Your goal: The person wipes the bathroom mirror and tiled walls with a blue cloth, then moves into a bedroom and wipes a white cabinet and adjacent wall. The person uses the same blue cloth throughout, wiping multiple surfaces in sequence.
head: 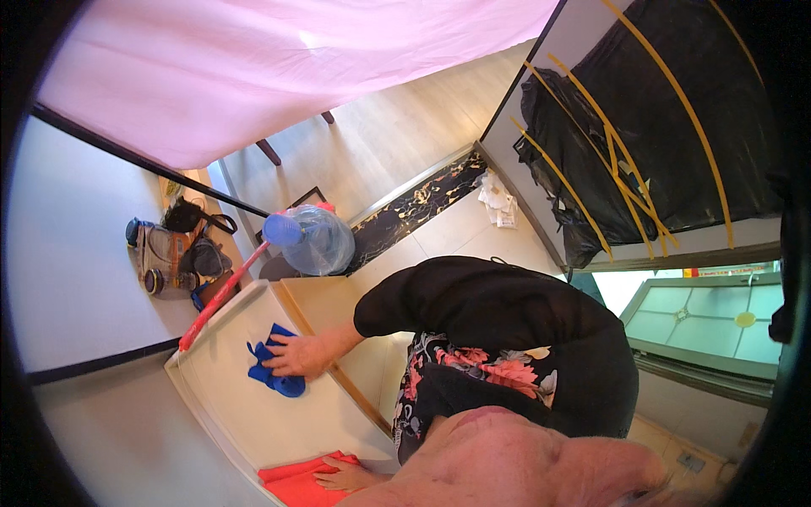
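My right hand (298,356) rests on a bunched dark blue cloth (288,385), its fingers bent over the cloth, on a cream-coloured panelled surface (234,386). Lower in the picture, my left hand (345,475) lies spread on a folded red cloth (298,485) on the same surface. The two cloths are apart. A red-wrapped pole (222,295) leans across the far left corner of this surface. Part of the left arm is hidden behind my face at the bottom edge.
A large clear blue water bottle (320,241) stands beyond the surface. Respirator masks and goggles (177,253) lie at the left. A pink sheet (304,57) hangs above. Black plastic (684,127) with yellow tape covers the right side. White papers (498,198) lie near the dark marble strip (418,203).
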Tool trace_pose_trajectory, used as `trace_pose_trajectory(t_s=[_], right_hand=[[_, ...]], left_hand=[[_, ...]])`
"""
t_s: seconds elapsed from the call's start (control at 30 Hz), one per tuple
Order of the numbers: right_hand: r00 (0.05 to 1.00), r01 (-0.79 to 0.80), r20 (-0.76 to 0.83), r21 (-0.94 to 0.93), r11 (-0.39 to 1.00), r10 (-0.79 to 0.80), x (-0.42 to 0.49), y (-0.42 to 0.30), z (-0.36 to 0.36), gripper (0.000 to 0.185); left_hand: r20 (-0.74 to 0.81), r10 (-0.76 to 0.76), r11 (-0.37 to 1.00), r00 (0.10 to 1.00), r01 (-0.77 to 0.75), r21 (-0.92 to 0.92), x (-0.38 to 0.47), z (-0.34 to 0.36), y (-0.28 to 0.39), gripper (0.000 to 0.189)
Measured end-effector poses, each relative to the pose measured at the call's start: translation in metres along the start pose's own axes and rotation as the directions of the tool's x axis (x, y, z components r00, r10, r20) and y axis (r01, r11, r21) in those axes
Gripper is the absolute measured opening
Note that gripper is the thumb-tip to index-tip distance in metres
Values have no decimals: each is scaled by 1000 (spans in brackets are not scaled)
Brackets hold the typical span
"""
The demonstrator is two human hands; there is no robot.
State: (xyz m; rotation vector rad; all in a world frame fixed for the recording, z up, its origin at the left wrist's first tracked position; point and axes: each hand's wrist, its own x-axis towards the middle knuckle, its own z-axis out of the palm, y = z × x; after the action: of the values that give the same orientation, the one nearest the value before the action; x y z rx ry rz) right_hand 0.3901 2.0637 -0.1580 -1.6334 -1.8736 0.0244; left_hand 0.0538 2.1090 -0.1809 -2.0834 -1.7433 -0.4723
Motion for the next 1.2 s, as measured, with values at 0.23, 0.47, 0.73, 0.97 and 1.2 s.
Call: trace_pose_trajectory(t_s=[0.23, 0.47, 0.73, 0.97, 1.2], right_hand=[[980, 60, 182, 112, 992, -80, -2, 5, -6, 86], [975, 74, 199, 125, 989, -98, 1, 2, 10, 78], [996, 82, -25, -35, 996, -83, 25, 4, 30, 47], [995, 90, -29, -170, 981, -96, 62, 10, 62, 44], [990, 92, 119, -182, 979, -71, 104, -8, 77, 50]], left_hand=[[-227, 333, 859, 915, -195, 474, 2, 18, 1, 57], [-170, 229, 933, 958, -167, 319, 17, 51, -3, 57], [-56, 95, 990, 994, -88, 109, 34, 61, -12, 59], [159, -194, 973, 968, 169, 156, 26, 39, -2, 58], [359, -311, 946, 880, 322, 32, 36, 9, 25, 60]])
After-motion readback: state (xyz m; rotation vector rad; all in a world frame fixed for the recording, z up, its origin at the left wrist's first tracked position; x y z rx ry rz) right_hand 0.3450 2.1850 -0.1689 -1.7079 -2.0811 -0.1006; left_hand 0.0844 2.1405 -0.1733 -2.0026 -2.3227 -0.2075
